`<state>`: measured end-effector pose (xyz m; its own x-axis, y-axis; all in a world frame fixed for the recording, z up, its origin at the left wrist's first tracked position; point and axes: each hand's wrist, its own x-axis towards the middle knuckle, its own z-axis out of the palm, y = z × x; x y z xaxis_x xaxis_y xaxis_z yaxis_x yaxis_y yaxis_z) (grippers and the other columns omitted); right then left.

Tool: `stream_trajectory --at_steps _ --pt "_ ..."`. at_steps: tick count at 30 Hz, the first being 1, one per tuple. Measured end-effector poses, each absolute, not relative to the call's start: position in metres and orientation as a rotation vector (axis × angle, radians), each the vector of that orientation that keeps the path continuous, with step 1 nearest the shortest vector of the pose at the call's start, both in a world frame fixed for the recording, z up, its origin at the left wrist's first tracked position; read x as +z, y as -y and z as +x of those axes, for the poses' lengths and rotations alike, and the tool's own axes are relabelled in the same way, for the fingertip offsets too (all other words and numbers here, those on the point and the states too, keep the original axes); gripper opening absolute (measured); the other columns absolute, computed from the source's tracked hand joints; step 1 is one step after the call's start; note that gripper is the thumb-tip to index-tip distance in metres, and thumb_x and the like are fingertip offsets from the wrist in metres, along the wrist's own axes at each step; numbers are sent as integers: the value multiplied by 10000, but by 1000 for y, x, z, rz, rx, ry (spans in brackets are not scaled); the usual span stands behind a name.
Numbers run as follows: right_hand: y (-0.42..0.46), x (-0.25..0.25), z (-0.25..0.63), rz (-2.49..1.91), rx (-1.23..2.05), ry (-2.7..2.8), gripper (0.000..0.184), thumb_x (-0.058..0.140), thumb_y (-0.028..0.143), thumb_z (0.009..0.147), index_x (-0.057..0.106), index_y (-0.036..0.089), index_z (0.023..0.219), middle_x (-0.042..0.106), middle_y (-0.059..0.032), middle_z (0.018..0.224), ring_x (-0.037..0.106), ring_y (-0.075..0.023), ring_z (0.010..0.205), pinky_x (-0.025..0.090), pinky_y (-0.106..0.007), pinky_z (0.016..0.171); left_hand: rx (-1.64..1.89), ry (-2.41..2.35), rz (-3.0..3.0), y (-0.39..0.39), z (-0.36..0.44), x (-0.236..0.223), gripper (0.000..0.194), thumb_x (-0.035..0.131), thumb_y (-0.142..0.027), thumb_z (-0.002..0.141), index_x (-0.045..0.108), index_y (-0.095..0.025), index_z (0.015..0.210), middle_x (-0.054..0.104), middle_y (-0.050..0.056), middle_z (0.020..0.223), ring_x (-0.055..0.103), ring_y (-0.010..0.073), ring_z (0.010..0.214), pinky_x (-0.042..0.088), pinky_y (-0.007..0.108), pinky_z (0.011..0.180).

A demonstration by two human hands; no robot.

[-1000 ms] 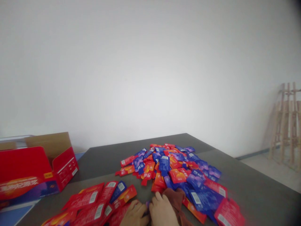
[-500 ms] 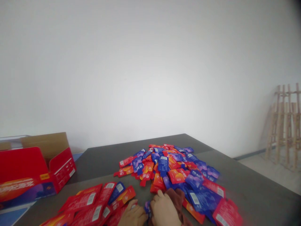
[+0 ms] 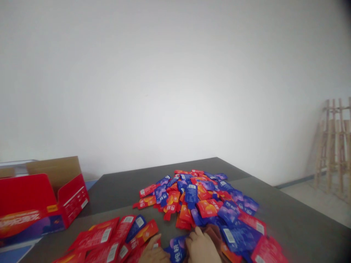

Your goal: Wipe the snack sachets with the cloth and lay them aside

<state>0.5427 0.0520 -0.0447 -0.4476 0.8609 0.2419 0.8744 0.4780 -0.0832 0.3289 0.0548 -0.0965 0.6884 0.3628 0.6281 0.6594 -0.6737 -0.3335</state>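
Between my hands at the lower edge of the view is a blue pouch (image 3: 177, 249) with white lettering and a purple print. My left hand (image 3: 154, 251) grips its left side, fingers closed, partly cut off by the frame. My right hand (image 3: 202, 246) is closed around a bunched brown cloth (image 3: 215, 235), at the pouch's right side. Beyond the hands spreads a heap of red, orange and blue pouches (image 3: 192, 193). Left of my left hand lies a second group of mostly red pouches (image 3: 95, 235), many with barcodes facing up.
An open red cardboard box (image 3: 26, 190) with raised flaps stands at the left. The dark grey table (image 3: 120, 190) reaches back toward a white wall (image 3: 175, 91). Wooden easels or racks (image 3: 333, 146) lean at the far right.
The blue pouch between my hands shows much more of its front now. My right hand and the cloth have shifted slightly right and down. The view has tilted a little.
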Motion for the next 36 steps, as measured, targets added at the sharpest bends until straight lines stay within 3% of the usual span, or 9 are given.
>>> stream_trajectory --at_steps 5,9,17,21,26,31,36 --pt "-53 -50 510 -1218 -37 2704 231 530 163 890 744 218 958 727 -58 965 577 -253 1023 423 -362 733 -753 833 -2353 -50 332 -88 356 515 -171 928 597 -237 588 568 -110 497 500 66 466 323 304 1083" --pt "-52 -63 533 -1165 -54 2676 224 537 186 902 737 279 942 726 -4 985 579 -241 1017 424 -348 711 -734 779 -2328 -49 331 -89 336 518 -147 918 587 -240 603 575 -111 521 511 68 486 331 308 1080" --pt "-46 -36 561 -1572 -60 2415 219 632 150 733 732 167 927 703 -106 968 579 -298 1018 436 -367 729 -796 808 -2243 -51 339 -87 382 414 -90 908 531 -229 571 495 -98 473 433 74 428 332 319 1090" --pt "-46 -24 526 -1481 -11 2537 232 549 94 820 739 173 926 714 -98 943 584 -272 1023 433 -364 757 -831 882 -2233 -47 346 -80 314 395 -74 868 619 -247 734 528 -94 506 501 87 462 324 325 1099" --pt "-48 -30 506 -1234 -28 2724 220 538 152 902 740 207 970 727 -62 983 576 -257 1022 419 -356 726 -757 910 -2250 -46 343 -82 277 465 -66 786 485 -227 561 515 -96 475 482 88 431 332 341 1099" --pt "-46 -54 546 -1023 -34 2753 156 562 333 932 718 327 934 718 39 1009 565 -235 1036 421 -332 698 -851 885 -2282 -44 341 -81 253 439 -29 738 481 -225 583 516 -92 480 478 86 433 358 328 1078" --pt "-43 -58 572 -1394 -91 2492 165 576 248 892 726 262 957 685 -38 1076 551 -276 1092 449 -357 747 -930 880 -2296 -43 345 -75 259 422 -3 709 445 -221 572 483 -100 469 447 82 423 348 312 1078"
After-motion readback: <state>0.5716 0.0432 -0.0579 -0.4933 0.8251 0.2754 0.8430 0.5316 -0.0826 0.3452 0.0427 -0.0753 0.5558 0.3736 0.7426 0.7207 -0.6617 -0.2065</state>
